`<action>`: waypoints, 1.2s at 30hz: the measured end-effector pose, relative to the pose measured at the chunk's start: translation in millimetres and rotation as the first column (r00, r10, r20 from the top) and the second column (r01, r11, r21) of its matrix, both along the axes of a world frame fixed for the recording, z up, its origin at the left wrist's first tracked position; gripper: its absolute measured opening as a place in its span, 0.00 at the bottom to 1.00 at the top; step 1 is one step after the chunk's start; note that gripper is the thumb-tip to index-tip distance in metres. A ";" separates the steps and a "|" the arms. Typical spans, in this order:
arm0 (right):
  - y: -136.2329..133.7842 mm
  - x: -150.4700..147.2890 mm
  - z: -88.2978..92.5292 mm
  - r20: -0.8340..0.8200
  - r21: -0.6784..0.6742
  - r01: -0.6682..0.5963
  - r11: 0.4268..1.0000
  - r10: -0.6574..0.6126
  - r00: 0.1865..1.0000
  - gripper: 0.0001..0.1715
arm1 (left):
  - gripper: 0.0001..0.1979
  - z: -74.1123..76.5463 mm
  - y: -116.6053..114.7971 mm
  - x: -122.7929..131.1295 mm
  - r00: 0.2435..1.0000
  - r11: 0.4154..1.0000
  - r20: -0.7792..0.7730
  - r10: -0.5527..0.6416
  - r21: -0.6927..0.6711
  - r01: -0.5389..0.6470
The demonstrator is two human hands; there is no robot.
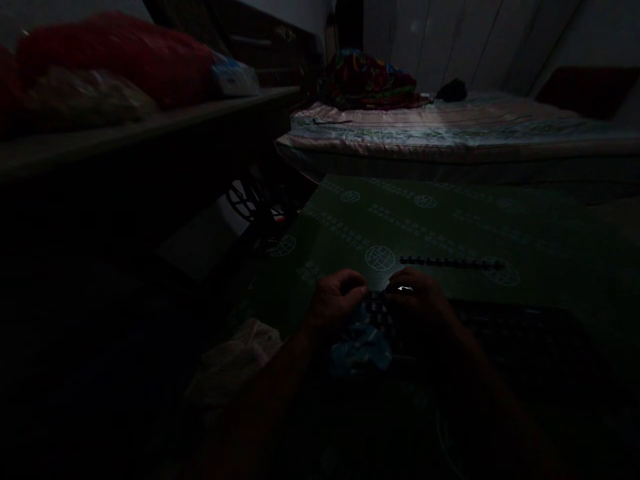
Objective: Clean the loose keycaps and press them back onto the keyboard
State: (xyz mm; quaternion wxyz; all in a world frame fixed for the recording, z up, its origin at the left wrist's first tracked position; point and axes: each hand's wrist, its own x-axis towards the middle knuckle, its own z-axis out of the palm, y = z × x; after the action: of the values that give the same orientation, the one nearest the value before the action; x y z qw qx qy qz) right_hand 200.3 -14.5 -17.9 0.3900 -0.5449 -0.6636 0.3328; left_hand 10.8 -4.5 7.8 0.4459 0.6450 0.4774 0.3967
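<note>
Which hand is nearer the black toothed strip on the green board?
Right. The right hand sits just below the left end of the black strip; the left hand is further left.

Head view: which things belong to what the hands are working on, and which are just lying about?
In hand: left hand, right hand, dark checked cloth, light blue cloth, small shiny item (too dark to name), green board beneath.
Lying about: black toothed strip, bed, colourful bundle, red bag.
</note>
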 end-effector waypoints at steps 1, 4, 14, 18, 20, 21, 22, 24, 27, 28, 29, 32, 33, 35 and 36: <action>0.1 -0.3 -0.3 0.015 -0.013 -0.002 1.000 0.002 1.000 0.02 | 0.03 -0.3 -0.2 0.2 1.000 1.000 -0.019 -0.002 0.011 0.003; -0.2 -0.9 -0.7 0.066 -0.026 -0.010 1.000 0.012 0.998 0.02 | 0.04 -1.3 -1.1 0.8 0.998 0.999 -0.064 0.002 0.032 0.000; 2.8 -2.5 -4.0 0.119 -0.019 -0.009 1.000 0.011 0.993 0.02 | 0.02 -2.7 1.1 2.7 0.990 0.968 -0.138 -0.025 0.243 0.058; 5.8 -4.5 0.2 0.179 -0.037 0.022 0.999 -0.015 0.984 0.03 | 0.03 -5.4 5.0 4.3 0.985 0.954 -0.171 -0.040 0.285 0.088; 7.4 -4.7 3.8 0.204 -0.024 0.018 1.000 -0.013 0.979 0.03 | 0.05 -5.7 7.4 5.4 0.969 0.952 -0.243 -0.047 0.282 0.117; 8.5 -4.3 5.4 0.215 -0.022 0.017 1.000 -0.012 0.977 0.03 | 0.06 -5.5 8.9 6.1 0.958 0.950 -0.282 -0.053 0.282 0.135; 9.9 -3.6 6.8 0.224 -0.019 0.016 1.000 -0.011 0.974 0.04 | 0.07 -5.0 10.5 6.9 0.946 0.949 -0.319 -0.056 0.278 0.150; 13.5 -1.6 8.9 0.248 -0.033 -0.001 0.999 0.010 0.969 0.06 | 0.10 -3.4 14.1 9.0 0.910 0.953 -0.409 -0.065 0.245 0.179; 18.5 1.0 11.7 0.327 -0.068 -0.027 0.997 0.048 0.944 0.09 | 0.12 -0.8 18.0 12.2 0.847 0.959 -0.527 -0.073 0.195 0.205; 19.6 1.4 12.6 0.342 -0.070 -0.033 0.997 0.055 0.938 0.10 | 0.12 -0.1 18.5 13.1 0.831 0.959 -0.550 -0.085 0.181 0.217; 20.3 1.6 13.5 0.351 -0.076 -0.035 0.996 0.060 0.934 0.11 | 0.12 0.5 18.8 13.9 0.827 0.960 -0.558 -0.072 0.187 0.209; 21.3 1.9 14.8 0.351 -0.087 -0.052 0.995 0.079 0.933 0.11 | 0.13 2.2 18.3 16.2 0.804 0.967 -0.590 -0.076 0.154 0.204; 21.6 2.2 14.7 0.349 -0.090 -0.062 0.994 0.090 0.933 0.11 | 0.13 2.9 18.0 17.1 0.793 0.968 -0.603 -0.085 0.140 0.210; 22.4 2.9 13.8 0.342 -0.090 -0.075 0.993 0.102 0.934 0.11 | 0.14 5.0 17.0 19.1 0.768 0.965 -0.632 -0.108 0.120 0.235; 22.9 3.3 13.1 0.338 -0.092 -0.077 0.993 0.104 0.935 0.11 | 0.14 6.2 16.5 20.1 0.758 0.963 -0.642 -0.115 0.116 0.245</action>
State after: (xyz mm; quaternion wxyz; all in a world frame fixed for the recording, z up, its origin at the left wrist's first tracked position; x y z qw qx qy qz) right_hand 203.6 8.4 -4.8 0.2317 -0.5779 -0.7323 0.2759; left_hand 31.0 12.0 14.0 0.2320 0.8233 0.4936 0.1572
